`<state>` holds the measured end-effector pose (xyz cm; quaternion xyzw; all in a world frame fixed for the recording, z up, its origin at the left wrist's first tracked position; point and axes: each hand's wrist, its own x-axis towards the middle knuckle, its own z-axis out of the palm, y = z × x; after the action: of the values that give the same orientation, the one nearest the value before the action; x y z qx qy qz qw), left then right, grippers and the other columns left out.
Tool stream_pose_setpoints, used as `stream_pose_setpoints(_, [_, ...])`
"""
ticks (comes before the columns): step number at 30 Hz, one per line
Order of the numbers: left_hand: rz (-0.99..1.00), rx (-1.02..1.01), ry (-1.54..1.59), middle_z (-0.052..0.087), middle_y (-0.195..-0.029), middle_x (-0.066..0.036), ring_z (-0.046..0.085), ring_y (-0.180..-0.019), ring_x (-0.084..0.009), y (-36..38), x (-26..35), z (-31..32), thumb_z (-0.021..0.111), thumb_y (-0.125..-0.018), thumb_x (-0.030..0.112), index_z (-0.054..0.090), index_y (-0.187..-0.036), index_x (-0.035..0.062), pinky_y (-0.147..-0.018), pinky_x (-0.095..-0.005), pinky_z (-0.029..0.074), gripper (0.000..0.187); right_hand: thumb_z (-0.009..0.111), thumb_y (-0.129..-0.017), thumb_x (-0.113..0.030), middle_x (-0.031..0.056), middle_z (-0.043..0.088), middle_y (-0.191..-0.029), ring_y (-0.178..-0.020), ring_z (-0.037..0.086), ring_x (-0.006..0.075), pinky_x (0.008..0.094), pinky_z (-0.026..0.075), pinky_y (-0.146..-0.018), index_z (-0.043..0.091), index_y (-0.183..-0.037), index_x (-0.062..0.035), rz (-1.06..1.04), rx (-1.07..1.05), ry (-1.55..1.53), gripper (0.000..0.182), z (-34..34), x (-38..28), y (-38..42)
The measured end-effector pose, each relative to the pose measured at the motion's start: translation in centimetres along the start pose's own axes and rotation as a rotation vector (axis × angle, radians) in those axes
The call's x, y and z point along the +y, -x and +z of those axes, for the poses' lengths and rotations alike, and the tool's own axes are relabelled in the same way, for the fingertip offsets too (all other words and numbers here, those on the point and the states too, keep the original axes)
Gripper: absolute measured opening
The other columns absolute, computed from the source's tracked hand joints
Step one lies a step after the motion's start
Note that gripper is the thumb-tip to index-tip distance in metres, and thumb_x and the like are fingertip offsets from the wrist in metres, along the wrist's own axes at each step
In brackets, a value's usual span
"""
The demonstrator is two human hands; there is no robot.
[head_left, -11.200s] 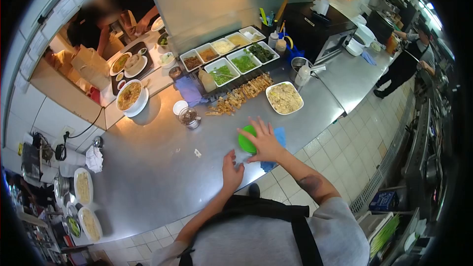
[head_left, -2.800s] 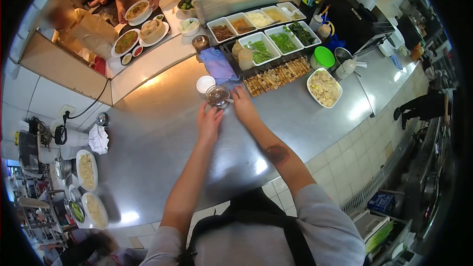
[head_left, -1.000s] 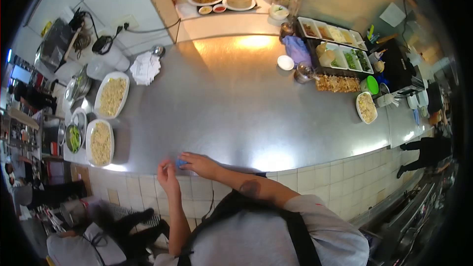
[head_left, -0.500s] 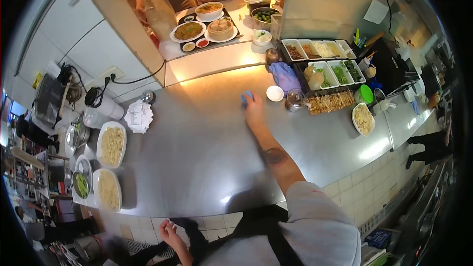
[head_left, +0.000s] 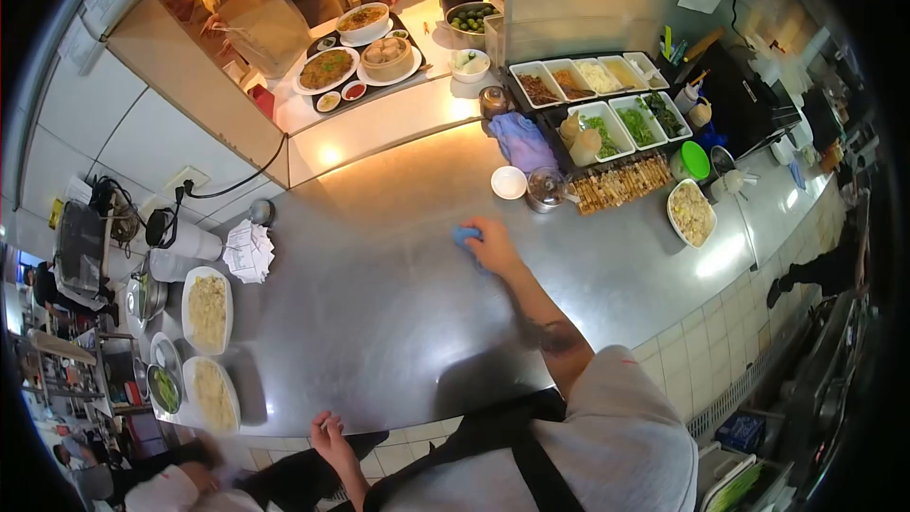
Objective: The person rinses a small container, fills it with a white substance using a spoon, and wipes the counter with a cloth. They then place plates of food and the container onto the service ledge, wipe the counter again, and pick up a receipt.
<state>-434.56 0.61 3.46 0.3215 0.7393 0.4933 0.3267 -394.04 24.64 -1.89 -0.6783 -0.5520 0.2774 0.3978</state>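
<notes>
Closer to the near edge than before, the right hand point(head_left: 493, 246) clamps a blue cloth point(head_left: 464, 235) on the steel counter point(head_left: 360, 313), near a small white bowl point(head_left: 509, 183); I can't tell whether the curled left hand point(head_left: 331, 439) holds anything.

On the bench point(head_left: 351, 313), a cloth point(head_left: 463, 235) lies nearer than and left of a small bowl point(head_left: 509, 183); a jar point(head_left: 545, 197) stands just right of the bowl; food trays point(head_left: 621, 154) stand far right; two dishes point(head_left: 228, 315) sit at left, one nearer than the other; crumpled paper point(head_left: 249, 251) lies beyond them.
</notes>
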Motion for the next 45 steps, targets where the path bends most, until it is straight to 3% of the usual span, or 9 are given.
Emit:
stream_pose_setpoints(1, [0.01,0.0,0.004,0.059,-0.091,-0.005,0.057,-0.081,-0.0132,-0.1,0.2,0.2,0.057,-0.088,0.014,0.056,-0.104,0.0026,-0.07,-0.0263,0.045,0.02,0.061,-0.078,-0.002,0.0209,0.06,-0.101,-0.099,0.056,0.0382,0.042,0.046,-0.085,0.059,-0.101,-0.0022,0.025,-0.008,-0.212,0.024,-0.8,-0.1,0.4])
stream_pose_setpoints(7, [0.102,-0.07,0.063,0.058,-0.083,-0.003,0.051,-0.074,-0.0079,0.1,0.9,0.4,0.057,-0.087,0.004,0.058,-0.101,0.0027,-0.066,-0.0218,0.042,0.014,0.056,-0.078,0.007,0.019,0.054,-0.116,-0.109,0.052,0.0347,0.0393,0.042,-0.094,0.058,-0.104,-0.0012,-0.206,0.487,0.205,0.028,2.4,1.4,1.3])
stream_pose_setpoints(12, [0.143,-0.161,0.008,0.061,-0.094,-0.003,0.06,-0.082,-0.0119,0.9,-1.8,0.0,0.057,-0.09,0.009,0.058,-0.105,0.0045,-0.07,-0.0254,0.046,0.016,0.044,-0.094,-0.02,0.0222,0.049,-0.121,-0.112,0.048,0.0386,0.0398,0.039,-0.096,0.056,-0.11,-0.0017,-0.036,0.181,-0.167,0.027,11.9,-1.9,8.7])
stream_pose_setpoints(14, [0.166,-0.169,-0.026,0.061,-0.089,-0.003,0.059,-0.08,-0.0108,1.4,-1.8,0.1,0.057,-0.09,0.009,0.059,-0.105,0.0044,-0.07,-0.0248,0.047,0.016,0.061,-0.077,0.001,0.0235,0.048,-0.125,-0.115,0.047,0.0402,0.0425,0.04,-0.099,0.053,-0.111,0.0015,-0.285,-0.123,-0.113,0.035,14.2,-4.4,13.4])
stream_pose_setpoints(18, [0.289,-0.185,-0.097,0.057,-0.096,-0.006,0.057,-0.079,-0.0128,1.8,1.3,0.0,0.06,-0.085,0.006,0.06,-0.102,0.0049,-0.068,-0.0255,0.048,0.017,0.061,-0.08,-0.004,0.0241,0.049,-0.124,-0.118,0.047,0.0395,0.0401,0.04,-0.1,0.053,-0.115,-0.0004,-0.576,-0.395,-0.154,0.036,19.9,-8.1,21.9])
stream_pose_setpoints(20, [0.41,-0.165,-0.141,0.057,-0.097,-0.009,0.059,-0.081,-0.0177,1.9,2.1,-0.2,0.06,-0.083,0.006,0.061,-0.101,0.0046,-0.069,-0.0283,0.05,0.018,0.045,-0.094,-0.017,0.0206,0.051,-0.125,-0.119,0.047,0.0353,0.0363,0.038,-0.099,0.053,-0.118,0.0006,-0.548,-0.598,-0.262,0.031,18.7,-11.6,24.7])
stream_pose_setpoints(23, [0.474,-0.218,-0.173,0.057,-0.099,-0.01,0.061,-0.084,-0.0192,1.7,2.0,-1.1,0.059,-0.083,0.005,0.06,-0.101,0.0032,-0.072,-0.0295,0.051,0.019,0.045,-0.092,-0.012,0.0176,0.055,-0.122,-0.117,0.05,0.0326,0.0373,0.039,-0.099,0.055,-0.117,-0.001,-0.049,-0.914,-0.747,0.029,19.7,-11.9,28.3])
stream_pose_setpoints(29, [0.46,-0.34,-0.162,0.058,-0.098,-0.011,0.062,-0.083,-0.0199,3.2,1.8,0.2,0.059,-0.081,0.004,0.061,-0.099,0.0034,-0.073,-0.0307,0.05,0.018,0.049,-0.078,0.001,0.0133,0.059,-0.114,-0.109,0.055,0.0292,0.0363,0.044,-0.093,0.062,-0.1,-0.0073,-0.793,-0.763,-0.161,0.026,15.2,-7.8,29.2])
stream_pose_setpoints(45, [0.905,-0.549,-0.282,0.058,-0.093,-0.013,0.059,-0.083,-0.0275,14.8,3.0,15.0,0.063,-0.078,0.01,0.061,-0.097,0.0063,-0.071,-0.0356,0.049,0.019,0.048,-0.069,0.013,0.0114,0.063,-0.108,-0.099,0.061,0.0318,0.0382,0.05,-0.086,0.066,-0.084,-0.0089,-0.444,-0.224,0.296,0.032,-24.3,12.2,31.5])
